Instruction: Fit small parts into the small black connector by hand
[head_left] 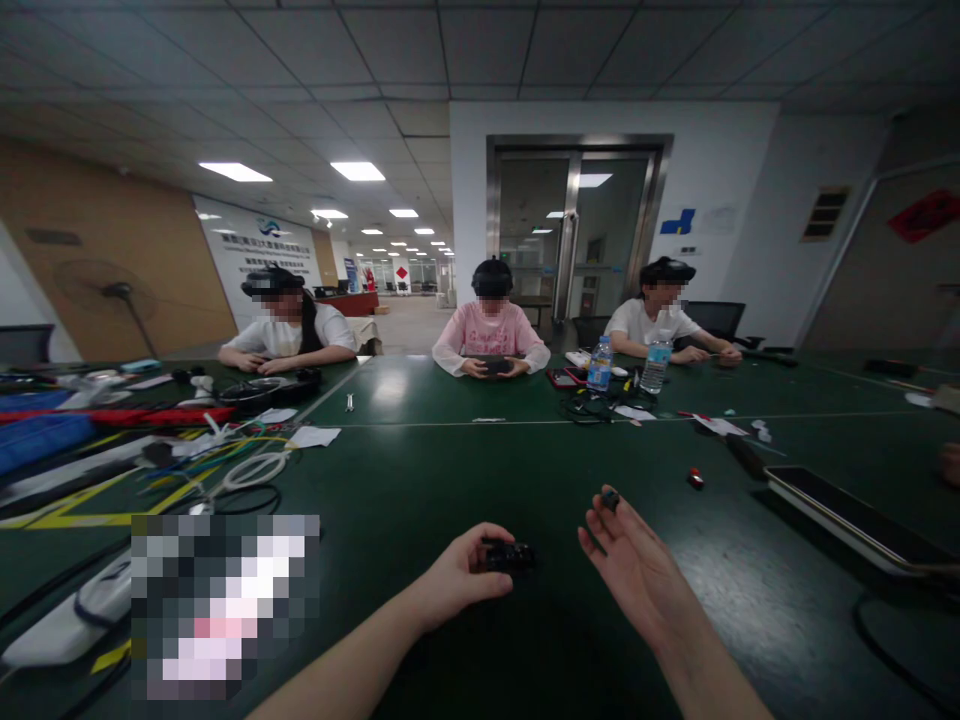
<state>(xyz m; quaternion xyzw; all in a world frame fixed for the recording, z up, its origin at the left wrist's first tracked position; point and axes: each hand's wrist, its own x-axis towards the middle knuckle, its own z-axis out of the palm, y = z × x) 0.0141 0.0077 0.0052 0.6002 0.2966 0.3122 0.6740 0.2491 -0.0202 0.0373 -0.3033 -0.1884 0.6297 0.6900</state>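
Note:
My left hand [471, 578] grips a small black block-like object [511, 557] between thumb and fingers, low over the green table in front of me. What kind of object it is, I cannot make out. To its right, my right hand [634, 575] is turned palm up with its fingers partly curled. A small dark round piece [610, 498] is held at its fingertips, apart from the black object. Farther right, a small red and silver item [696, 478] lies on the table.
A dark-screened flat device [847, 515] rests at the right. Cables [251, 470], a blue tray [45, 440] and a white power strip [75, 610] crowd the left. Two water bottles [656, 362] stand farther back. Across the table [420, 470] sit three people wearing headsets.

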